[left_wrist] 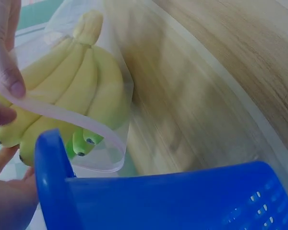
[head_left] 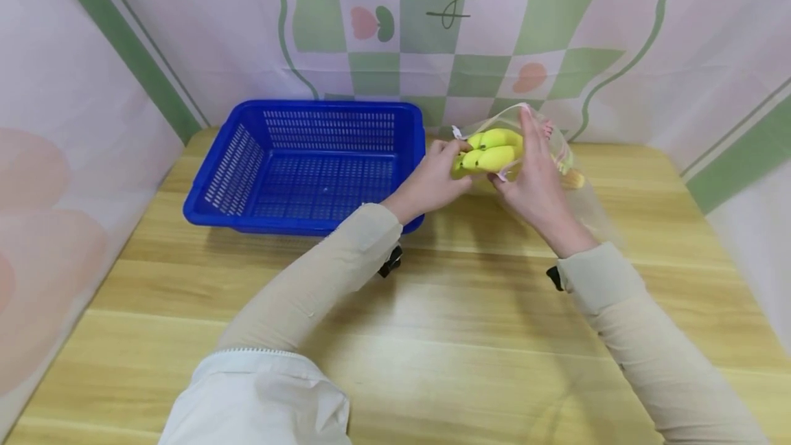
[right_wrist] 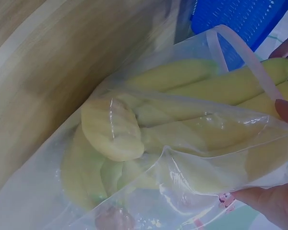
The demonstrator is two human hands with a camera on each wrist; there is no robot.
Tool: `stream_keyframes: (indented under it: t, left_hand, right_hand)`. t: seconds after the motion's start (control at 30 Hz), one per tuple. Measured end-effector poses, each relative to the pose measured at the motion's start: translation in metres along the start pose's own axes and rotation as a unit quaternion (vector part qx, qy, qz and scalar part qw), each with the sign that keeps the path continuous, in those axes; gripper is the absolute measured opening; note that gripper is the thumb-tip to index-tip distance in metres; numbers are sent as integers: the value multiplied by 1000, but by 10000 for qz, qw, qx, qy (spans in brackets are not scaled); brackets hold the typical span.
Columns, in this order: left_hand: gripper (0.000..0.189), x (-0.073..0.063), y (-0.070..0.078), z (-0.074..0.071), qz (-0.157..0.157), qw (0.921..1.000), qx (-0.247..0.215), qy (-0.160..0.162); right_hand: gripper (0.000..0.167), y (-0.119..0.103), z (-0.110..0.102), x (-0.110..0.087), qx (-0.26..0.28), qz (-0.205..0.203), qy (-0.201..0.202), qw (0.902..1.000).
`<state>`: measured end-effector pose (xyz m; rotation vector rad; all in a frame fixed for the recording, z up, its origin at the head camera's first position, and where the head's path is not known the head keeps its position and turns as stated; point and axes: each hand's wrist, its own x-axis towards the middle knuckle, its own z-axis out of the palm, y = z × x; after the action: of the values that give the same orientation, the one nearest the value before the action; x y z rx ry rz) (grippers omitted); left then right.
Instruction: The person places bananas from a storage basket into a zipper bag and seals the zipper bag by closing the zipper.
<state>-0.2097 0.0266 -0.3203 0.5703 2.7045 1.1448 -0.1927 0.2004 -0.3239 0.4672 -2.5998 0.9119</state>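
Note:
A bunch of yellow bananas [head_left: 494, 150] lies partly inside a clear plastic bag [left_wrist: 116, 155] with a pale pink rim, its tips poking out of the mouth. My left hand [head_left: 434, 180] grips the tips at the mouth, beside the basket. On the other side, my right hand [head_left: 537, 184] holds the bag by its rim, thumb and fingers spread apart. The thick banana stem [right_wrist: 113, 129] shows through the film in the right wrist view, deep in the bag. Greenish tips [left_wrist: 81, 143] sit below the yellow ones in the left wrist view.
A blue plastic basket [head_left: 334, 224] with slotted walls stands left of the bag, with nothing in it. Both are on a wood-grain table [head_left: 469, 362]. A patterned cloth [head_left: 426, 67] hangs right behind them, and more cloth stands at both sides.

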Motion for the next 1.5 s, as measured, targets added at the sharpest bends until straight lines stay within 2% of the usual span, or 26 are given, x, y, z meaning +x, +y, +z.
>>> stream_keyframes:
  t: [0.23, 0.47, 0.53, 0.63, 0.8, 0.9, 1.17, 1.3, 1.5]
  left_hand:
    - [44, -2, -5, 0, 15, 9980, 515, 363]
    - [32, -3, -5, 5, 244, 9950, 127, 957]
    - [30, -3, -4, 6, 289, 9949, 94, 961]
    - [33, -2, -2, 8, 319, 9962, 148, 792]
    - [46, -2, 1, 10, 436, 9979, 329, 358]
    - [54, -2, 3, 9, 429, 9975, 523, 222]
    - [65, 0, 5, -3, 165, 9948, 968, 277]
    - [65, 1, 5, -15, 255, 9891, 1431, 247]
    - [61, 1, 10, -37, 620, 9727, 2174, 532]
  right_hand:
    - [97, -2, -2, 1, 89, -26, 50, 9999]
    - [95, -2, -4, 3, 143, -104, 155, 9997]
    - [94, -2, -4, 3, 128, -178, 206, 9995]
    - [94, -2, -6, 4, 99, -195, 228, 9995]
    - [93, -5, -11, 8, 45, 58, 161, 9998]
    - [91, -6, -18, 10, 21, 178, 151, 9997]
    - [87, -4, -40, 15, 157, 562, 77, 9983]
    - [79, -1, -51, 16, 340, 838, 199, 9957]
    - [66, -2, -66, 21, 799, 955, 707, 9897]
